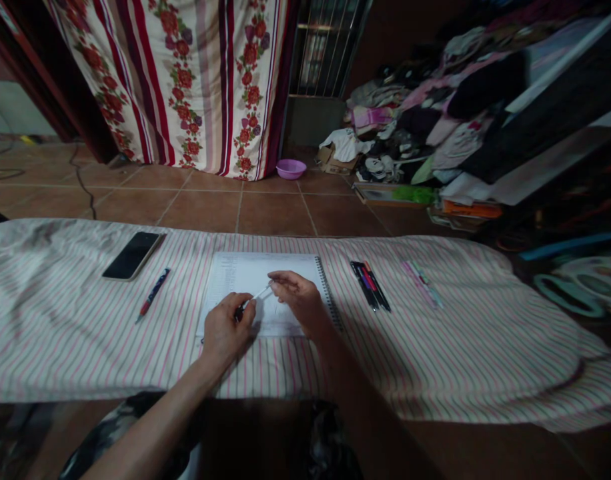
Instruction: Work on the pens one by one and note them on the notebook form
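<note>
A spiral notebook (245,277) lies open on the striped cloth (60,313) in front of me. Both hands hover over its lower half, and a thin pen (255,298) runs between them. My left hand (227,331) is closed around the pen's dark end. My right hand (298,295) pinches the pale, clear end with thumb and fingertips. The page shows faint writing near the top.
A dark phone (132,255) and a red-and-blue pen (154,293) lie to the left. Several pens (369,285) and a pale pen (421,283) lie to the right. Beyond are tiled floor, a floral curtain (185,80), a purple bowl (291,169) and a clothes pile (435,120).
</note>
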A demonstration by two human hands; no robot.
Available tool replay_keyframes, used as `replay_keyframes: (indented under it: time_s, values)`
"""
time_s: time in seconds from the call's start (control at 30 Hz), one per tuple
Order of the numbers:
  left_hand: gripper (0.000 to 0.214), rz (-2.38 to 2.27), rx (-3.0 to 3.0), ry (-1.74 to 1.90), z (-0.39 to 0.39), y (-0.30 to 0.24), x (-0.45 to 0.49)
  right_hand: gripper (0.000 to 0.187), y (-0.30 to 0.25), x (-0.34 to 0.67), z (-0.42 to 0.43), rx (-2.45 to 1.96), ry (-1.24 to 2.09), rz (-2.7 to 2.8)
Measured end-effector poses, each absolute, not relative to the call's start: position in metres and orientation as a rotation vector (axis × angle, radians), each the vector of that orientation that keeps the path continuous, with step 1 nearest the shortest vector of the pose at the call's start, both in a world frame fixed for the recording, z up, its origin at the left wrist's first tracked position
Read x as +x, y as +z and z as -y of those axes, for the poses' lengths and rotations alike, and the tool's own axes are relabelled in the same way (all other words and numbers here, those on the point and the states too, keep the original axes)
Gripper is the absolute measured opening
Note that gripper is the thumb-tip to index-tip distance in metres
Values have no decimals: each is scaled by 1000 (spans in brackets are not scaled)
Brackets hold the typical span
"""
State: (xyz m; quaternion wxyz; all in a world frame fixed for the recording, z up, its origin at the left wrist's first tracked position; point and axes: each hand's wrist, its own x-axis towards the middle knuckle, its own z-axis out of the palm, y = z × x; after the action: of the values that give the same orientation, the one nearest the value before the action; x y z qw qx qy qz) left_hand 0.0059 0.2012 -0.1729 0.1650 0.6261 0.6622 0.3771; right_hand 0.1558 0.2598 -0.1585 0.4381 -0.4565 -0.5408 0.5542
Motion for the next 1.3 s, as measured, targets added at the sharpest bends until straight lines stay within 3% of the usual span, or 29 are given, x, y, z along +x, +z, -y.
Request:
replay_keyframes:
  time_s: [1.3]
  values:
    - [26,-1802,1631,1183,-202,-174,8,20,-160,150,-258,-1099,1394,1274]
